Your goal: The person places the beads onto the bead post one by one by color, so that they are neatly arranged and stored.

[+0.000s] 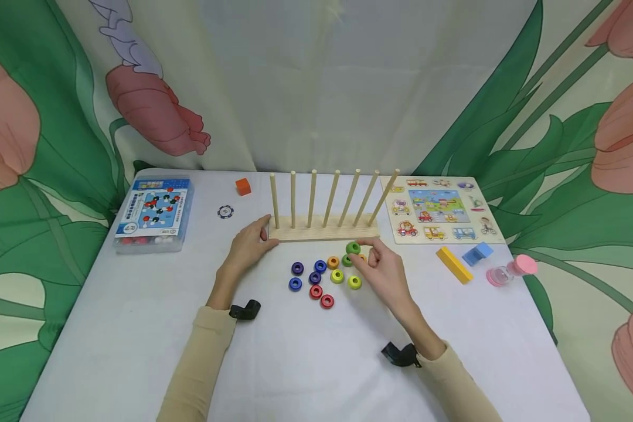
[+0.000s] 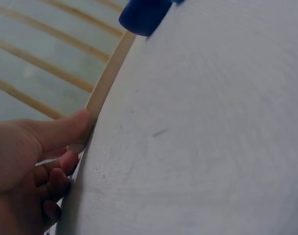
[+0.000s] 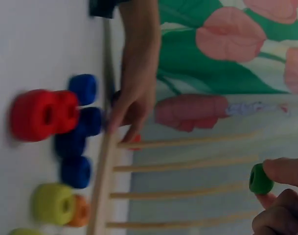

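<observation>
My right hand pinches a green ring bead between thumb and fingertips, raised above the table in the right wrist view. A second green bead lies just below it in the head view. My left hand holds the left end of a wooden peg stand, thumb against its front edge, as the left wrist view shows. Several upright pegs rise from the base, bare of beads. In front lie loose beads: blue, dark blue, red, yellow and orange.
At the left stands a clear plastic box. An orange block and a poker chip lie beyond my left hand. On the right are a picture puzzle board, a yellow block, a blue block and a pink-capped bottle.
</observation>
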Tool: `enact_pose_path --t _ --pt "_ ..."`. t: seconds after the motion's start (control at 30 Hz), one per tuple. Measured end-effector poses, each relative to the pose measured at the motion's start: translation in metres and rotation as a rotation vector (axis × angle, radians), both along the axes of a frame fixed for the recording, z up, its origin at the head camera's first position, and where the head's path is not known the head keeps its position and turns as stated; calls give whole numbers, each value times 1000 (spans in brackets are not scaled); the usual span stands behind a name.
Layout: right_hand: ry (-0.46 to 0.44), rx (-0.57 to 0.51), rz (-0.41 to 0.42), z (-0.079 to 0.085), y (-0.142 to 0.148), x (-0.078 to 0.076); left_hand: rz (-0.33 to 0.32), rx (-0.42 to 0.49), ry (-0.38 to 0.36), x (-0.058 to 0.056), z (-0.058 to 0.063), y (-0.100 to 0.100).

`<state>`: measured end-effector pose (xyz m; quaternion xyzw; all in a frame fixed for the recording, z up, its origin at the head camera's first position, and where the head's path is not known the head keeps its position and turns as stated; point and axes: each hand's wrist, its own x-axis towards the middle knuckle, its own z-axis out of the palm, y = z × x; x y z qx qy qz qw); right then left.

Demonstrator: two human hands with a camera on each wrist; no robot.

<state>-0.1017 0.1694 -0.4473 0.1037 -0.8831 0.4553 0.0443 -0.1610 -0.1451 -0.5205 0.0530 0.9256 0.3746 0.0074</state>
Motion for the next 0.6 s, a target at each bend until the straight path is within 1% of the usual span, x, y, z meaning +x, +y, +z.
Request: enact_pose_path --t 0.07,0.17,0.23,0.3,0.37,0.43,0.53,0.6 --pt "50 -79 72 27 -24 -8 2 -8 -6 1 0 1" --pt "130 -140 173 65 -64 -29 26 -11 2 2 0 0" --pt "175 -153 213 85 -87 -45 34 -7 9 2 1 -1" --pt "199 -135 236 99 -106 -59 24 -5 10 2 0 -2" --pt "205 -90 256 106 -122 -71 11 -6 0 2 -1 -1" --pt "196 -26 268 106 -132 -78 -2 -15 -12 1 -3 -1" --pt "199 69 282 101 -140 -84 -9 -35 -19 -2 -3 -1" --pt "222 85 279 97 -140 -84 -12 -42 -9 -5 -2 -2"
